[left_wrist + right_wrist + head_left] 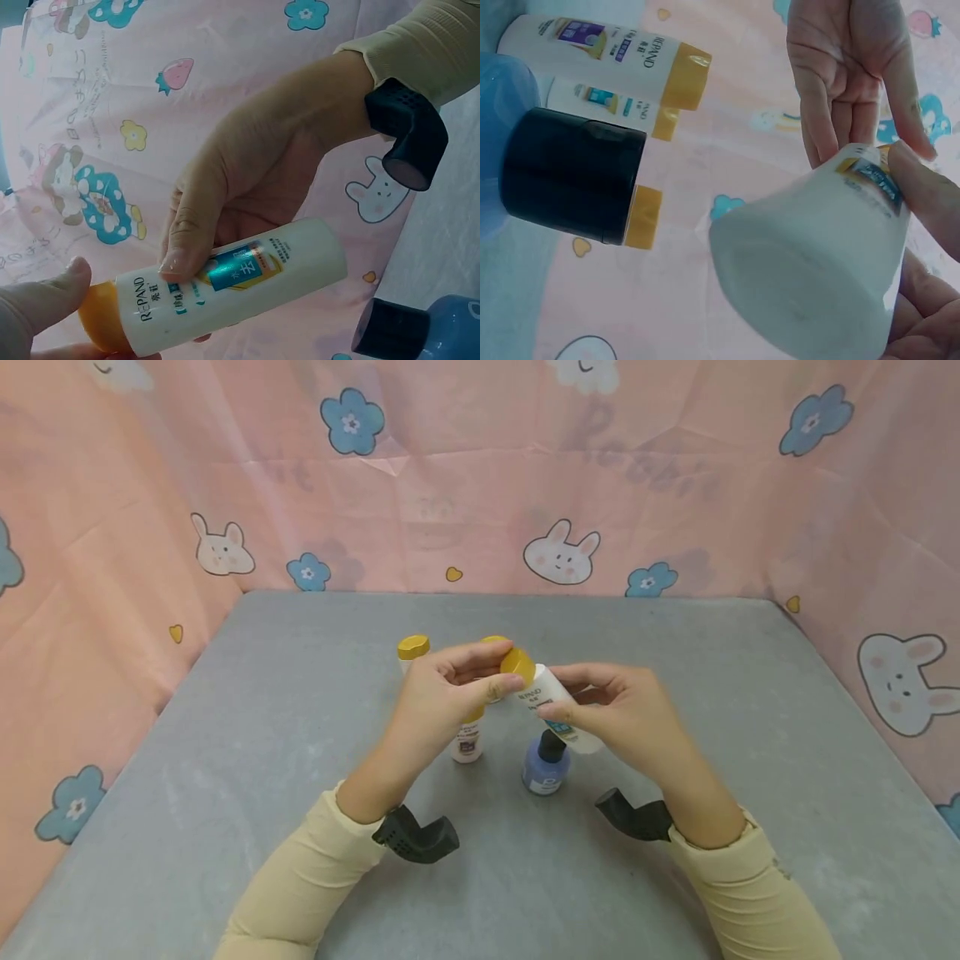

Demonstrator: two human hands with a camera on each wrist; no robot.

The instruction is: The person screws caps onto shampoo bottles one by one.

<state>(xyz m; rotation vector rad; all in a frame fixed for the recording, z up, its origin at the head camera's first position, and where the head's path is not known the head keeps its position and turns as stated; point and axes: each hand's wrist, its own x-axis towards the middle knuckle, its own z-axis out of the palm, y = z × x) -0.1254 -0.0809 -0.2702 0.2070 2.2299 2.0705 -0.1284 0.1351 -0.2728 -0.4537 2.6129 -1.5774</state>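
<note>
Over the middle of the table, both hands are on one white shampoo-type bottle [531, 697], tilted, with a teal label and "REPAND" lettering. My left hand [442, 702] pinches its yellow cap [517, 667] between thumb and fingers. The right hand [630, 706] grips the white body, thumb across the label. In the left wrist view the cap [105, 319] sits on the end of the bottle [307, 262]. The right wrist view looks at the bottle's broad base [795, 292].
Below the held bottle stands a blue bottle [545, 770] with a black cap. A white bottle [467, 747] with a purple label is left of it. Farther back show two more yellow caps, one at left [413, 647], one partly behind the left hand [495, 641]. Pink patterned cloth [480, 510] surrounds the grey table [300, 710].
</note>
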